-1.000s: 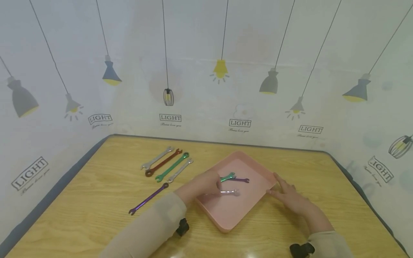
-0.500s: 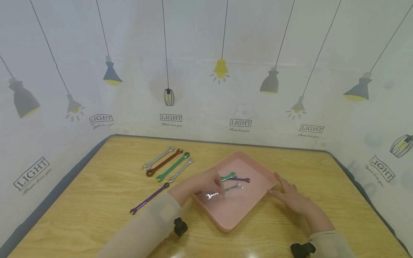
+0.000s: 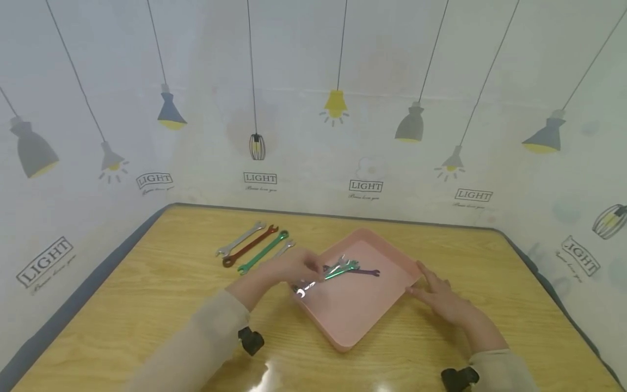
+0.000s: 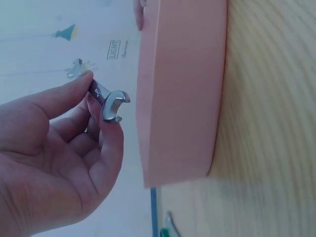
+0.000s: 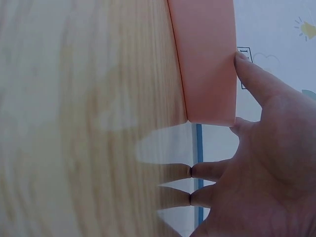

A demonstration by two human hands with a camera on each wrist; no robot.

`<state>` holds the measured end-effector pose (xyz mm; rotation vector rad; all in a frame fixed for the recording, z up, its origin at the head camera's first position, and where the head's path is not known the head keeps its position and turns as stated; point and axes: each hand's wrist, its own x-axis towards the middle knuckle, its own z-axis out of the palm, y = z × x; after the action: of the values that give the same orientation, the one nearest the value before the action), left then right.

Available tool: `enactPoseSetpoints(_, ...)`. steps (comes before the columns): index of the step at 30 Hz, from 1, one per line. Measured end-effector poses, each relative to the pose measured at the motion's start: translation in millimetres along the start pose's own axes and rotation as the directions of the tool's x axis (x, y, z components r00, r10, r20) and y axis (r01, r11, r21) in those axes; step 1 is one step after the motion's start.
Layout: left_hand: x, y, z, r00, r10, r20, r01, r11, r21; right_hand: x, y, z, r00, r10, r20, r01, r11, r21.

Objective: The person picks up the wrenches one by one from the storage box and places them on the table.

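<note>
My left hand (image 3: 305, 268) pinches a small silver wrench (image 3: 318, 279) between thumb and fingers and holds it over the left rim of the pink tray (image 3: 362, 316). In the left wrist view the wrench's open end (image 4: 112, 105) sticks out past the fingertips, beside the tray's outer wall (image 4: 180, 89). A green wrench (image 3: 344, 269) and a purple wrench (image 3: 366, 272) lie inside the tray. My right hand (image 3: 427, 284) lies flat on the table with straight fingers. Its thumb (image 5: 247, 69) touches the tray's right corner (image 5: 205, 59).
Behind my left hand, a silver wrench (image 3: 240, 239), a brown wrench (image 3: 249, 246), a green wrench (image 3: 263, 252) and a second, partly hidden silver wrench (image 3: 285, 247) lie side by side on the wooden table (image 3: 147, 294). Patterned walls close in the table's back and sides.
My left hand picked the silver wrench up off the tray floor and drew it left to the tray's rim. My left arm now covers the purple wrench on the table. The right hand stayed put.
</note>
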<state>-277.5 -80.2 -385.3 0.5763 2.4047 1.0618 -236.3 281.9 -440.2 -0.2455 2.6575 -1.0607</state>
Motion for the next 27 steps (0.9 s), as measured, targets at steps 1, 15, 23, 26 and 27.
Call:
enactPoseSetpoints(1,-3.1,-0.7,-3.8,1.000,0.002,0.000,-0.002,1.000,-0.013,1,1,0,1.000,0.000,-0.001,0.000,1.000,0.002)
enactPoseSetpoints(15,-47.1,-37.8,-40.6,0.999,0.033,-0.009,-0.034,0.994,-0.107,-1,-3,-2,1.000,-0.010,0.004,0.010,1.000,-0.008)
enactPoseSetpoints(23,-72.6,-59.0,-56.1,1.000,-0.007,-0.031,0.002,0.990,-0.138,1,1,-1,1.000,-0.004,0.000,0.004,1.000,-0.006)
enactPoseSetpoints(26,-82.5,-68.5,-62.6,0.999,-0.030,-0.025,0.025,0.985,-0.173,1,2,-1,1.000,-0.009,0.006,0.009,1.000,0.008)
enactPoseSetpoints(27,-85.7,-71.9,-65.0,0.999,-0.039,-0.024,0.035,0.983,-0.178,1,1,-1,1.000,-0.011,0.008,0.011,1.000,0.013)
